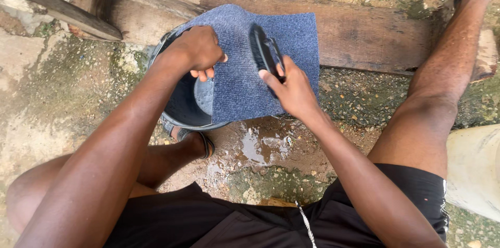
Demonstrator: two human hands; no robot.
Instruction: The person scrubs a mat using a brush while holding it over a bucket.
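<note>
Left hand [200,50] grips blue mat [260,66] over bucket [179,107]; right hand [291,89] clasps black brush [262,50]

The mat [263,66] under my left hand [200,50] is blue-grey cloth, a ribbed, matt carpet weave, rough and fuzzy in its pile. The brush [263,50] in my right hand [291,89] looks like black plastic, smooth with a slight gloss. Below the mat, the bucket [182,102] is dark and smooth-walled, its wet inside shining. Behind the mat, the plank [364,34] is raw, weathered wood, coarse and matt. The ground [271,154] below the mat is rough concrete and grit, wet and glistening at the puddle.
</note>
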